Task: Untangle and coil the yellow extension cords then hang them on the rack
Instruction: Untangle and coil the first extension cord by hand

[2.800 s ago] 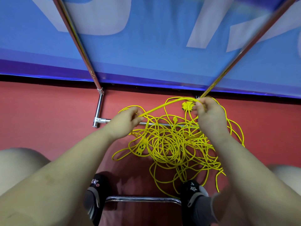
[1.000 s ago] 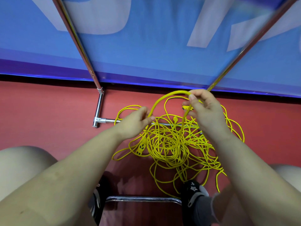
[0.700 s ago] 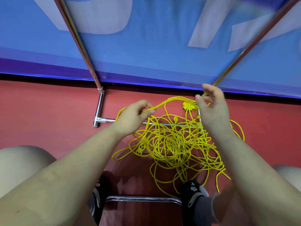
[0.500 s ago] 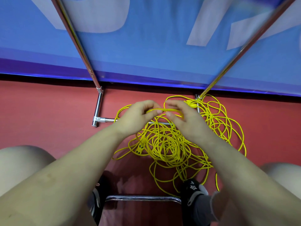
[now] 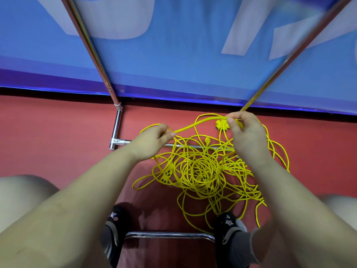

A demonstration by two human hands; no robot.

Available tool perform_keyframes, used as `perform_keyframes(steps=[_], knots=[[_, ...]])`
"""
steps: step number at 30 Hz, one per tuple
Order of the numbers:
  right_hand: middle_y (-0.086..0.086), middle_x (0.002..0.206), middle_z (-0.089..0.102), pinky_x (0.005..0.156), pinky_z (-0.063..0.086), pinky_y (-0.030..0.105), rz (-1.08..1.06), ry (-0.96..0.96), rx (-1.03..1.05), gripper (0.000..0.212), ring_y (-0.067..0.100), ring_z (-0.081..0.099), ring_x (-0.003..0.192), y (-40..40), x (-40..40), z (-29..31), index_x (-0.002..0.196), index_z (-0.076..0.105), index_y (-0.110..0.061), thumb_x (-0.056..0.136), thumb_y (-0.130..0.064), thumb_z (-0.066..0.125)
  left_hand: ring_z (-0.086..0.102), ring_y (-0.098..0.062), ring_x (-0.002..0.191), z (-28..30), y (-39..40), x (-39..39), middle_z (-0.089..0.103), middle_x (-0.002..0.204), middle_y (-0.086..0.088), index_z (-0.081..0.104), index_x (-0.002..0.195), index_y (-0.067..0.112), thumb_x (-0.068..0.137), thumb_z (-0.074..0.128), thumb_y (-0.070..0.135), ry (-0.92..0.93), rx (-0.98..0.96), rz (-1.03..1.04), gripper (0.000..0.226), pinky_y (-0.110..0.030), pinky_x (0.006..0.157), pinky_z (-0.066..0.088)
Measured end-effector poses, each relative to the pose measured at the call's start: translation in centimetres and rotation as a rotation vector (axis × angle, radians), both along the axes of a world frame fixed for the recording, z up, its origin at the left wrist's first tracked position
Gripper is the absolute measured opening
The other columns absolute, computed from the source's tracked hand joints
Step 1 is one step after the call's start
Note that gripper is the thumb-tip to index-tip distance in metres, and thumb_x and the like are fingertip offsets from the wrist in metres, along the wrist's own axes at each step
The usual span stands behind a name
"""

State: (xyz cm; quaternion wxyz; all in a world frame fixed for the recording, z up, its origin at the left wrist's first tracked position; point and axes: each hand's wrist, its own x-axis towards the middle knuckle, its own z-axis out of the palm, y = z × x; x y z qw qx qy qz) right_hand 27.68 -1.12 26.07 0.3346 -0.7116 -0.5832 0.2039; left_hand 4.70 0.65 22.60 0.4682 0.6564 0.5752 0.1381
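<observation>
A tangled heap of yellow extension cords (image 5: pixel 204 171) lies on the red floor across the chrome rack's base bar (image 5: pixel 193 146). A raised stretch of cord (image 5: pixel 195 124) runs between my hands above the heap. My left hand (image 5: pixel 152 142) pinches its left end between thumb and fingers. My right hand (image 5: pixel 247 132) grips the right end, close to a yellow plug (image 5: pixel 221 124). A yellow socket block (image 5: pixel 167 174) lies in the heap's left part.
Two chrome rack poles rise from the floor, the left pole (image 5: pixel 92 51) and the right pole (image 5: pixel 289 57), in front of a blue wall banner (image 5: pixel 183 45). My shoes (image 5: pixel 229 225) and a chrome stool bar (image 5: pixel 168 234) sit below the heap. My bare knees are at both sides.
My hands had met over the heap half a second ago. They have since moved apart, the right hand up and to the right, stretching the cord between them.
</observation>
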Motion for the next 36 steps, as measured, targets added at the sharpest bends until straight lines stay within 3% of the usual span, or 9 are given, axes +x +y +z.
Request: perform_keyframes(steps=[5, 9, 12, 14, 18, 22, 28, 34, 36], knots=[[0.008, 0.106, 0.064, 0.085, 0.04, 0.02, -0.004, 0.008, -0.107, 0.021, 0.016, 0.054, 0.091, 0.1, 0.2, -0.6, 0.11, 0.061, -0.009, 0.094, -0.019, 0.052, 0.04, -0.013, 0.062, 0.3, 0.2, 0.4, 0.048, 0.066, 0.004, 0.055, 0.082, 0.014, 0.095, 0.052, 0.027, -0.085, 0.191, 0.054, 0.019, -0.024, 0.061, 0.034], [-0.01, 0.12, 0.055, 0.096, 0.034, 0.014, 0.278, 0.103, -0.166, 0.032, 0.004, 0.049, 0.113, -0.6, -1.5, -0.5, 0.123, 0.055, -0.022, 0.092, -0.027, 0.056, 0.041, -0.006, 0.06, 1.6, 0.0, 1.9, 0.052, 0.066, 0.003, 0.059, 0.082, 0.017, 0.094, 0.055, 0.027, -0.151, 0.238, -0.051, 0.016, -0.027, 0.063, 0.038], [-0.012, 0.091, 0.064, 0.082, 0.046, 0.024, 0.385, 0.237, -0.243, 0.011, 0.003, 0.06, 0.089, -1.1, -2.8, -1.0, 0.096, 0.06, -0.031, 0.089, -0.022, 0.061, 0.039, -0.003, 0.055, 2.6, -0.3, 2.7, 0.047, 0.061, 0.005, 0.062, 0.084, 0.012, 0.093, 0.057, 0.027, -0.169, 0.251, -0.092, 0.018, -0.018, 0.055, 0.034], [-0.013, 0.074, 0.062, 0.071, 0.046, 0.024, 0.369, 0.229, -0.241, 0.014, 0.004, 0.059, 0.072, -1.1, -2.9, -0.9, 0.081, 0.058, -0.032, 0.086, -0.021, 0.064, 0.041, -0.005, 0.054, 2.6, -0.3, 2.5, 0.049, 0.06, 0.003, 0.062, 0.084, 0.013, 0.093, 0.056, 0.03, -0.158, 0.225, -0.09, 0.021, -0.018, 0.055, 0.037], [0.002, 0.086, 0.068, 0.076, 0.05, 0.032, 0.24, 0.169, -0.113, 0.003, 0.02, 0.065, 0.082, -0.6, -2.3, -0.3, 0.09, 0.063, -0.024, 0.089, -0.025, 0.061, 0.057, -0.027, 0.074, 0.6, -0.3, 1.0, 0.062, 0.08, -0.017, 0.055, 0.081, 0.01, 0.094, 0.046, 0.045, 0.032, 0.052, -0.114, 0.038, -0.041, 0.075, 0.048], [0.01, 0.082, 0.069, 0.063, 0.043, 0.029, -0.082, 0.145, -0.016, 0.006, 0.024, 0.061, 0.071, 0.7, 0.3, 0.3, 0.087, 0.059, -0.024, 0.091, -0.027, 0.057, 0.062, -0.029, 0.081, -1.3, -0.5, -0.9, 0.065, 0.081, -0.016, 0.053, 0.081, 0.009, 0.096, 0.044, 0.044, 0.126, -0.082, -0.036, 0.039, -0.041, 0.082, 0.049], [0.004, 0.104, 0.061, 0.086, 0.041, 0.028, -0.081, 0.045, -0.226, 0.028, 0.017, 0.054, 0.094, 0.5, 1.6, -0.9, 0.115, 0.058, -0.012, 0.092, -0.027, 0.056, 0.041, -0.013, 0.062, 0.7, 0.1, 0.2, 0.044, 0.066, 0.001, 0.05, 0.086, 0.005, 0.099, 0.045, 0.025, -0.138, 0.056, 0.068, 0.024, -0.034, 0.063, 0.04], [-0.007, 0.13, 0.05, 0.106, 0.038, 0.031, 0.22, 0.165, -0.125, 0.049, 0.008, 0.047, 0.122, -0.6, -0.9, -0.4, 0.135, 0.041, -0.025, 0.09, -0.028, 0.059, 0.038, 0.0, 0.056, 2.6, 0.3, 2.0, 0.047, 0.06, 0.016, 0.049, 0.076, 0.027, 0.098, 0.046, 0.02, -0.271, 0.167, 0.015, 0.024, -0.022, 0.061, 0.038], [-0.007, 0.133, 0.044, 0.107, 0.031, 0.02, 0.265, 0.092, -0.036, 0.055, 0.004, 0.041, 0.125, -0.7, -1.3, -0.1, 0.14, 0.037, -0.025, 0.09, -0.03, 0.059, 0.043, 0.001, 0.057, 2.8, 0.4, 2.0, 0.053, 0.06, 0.017, 0.051, 0.078, 0.025, 0.098, 0.048, 0.022, -0.257, 0.19, -0.015, 0.021, -0.017, 0.059, 0.036]])
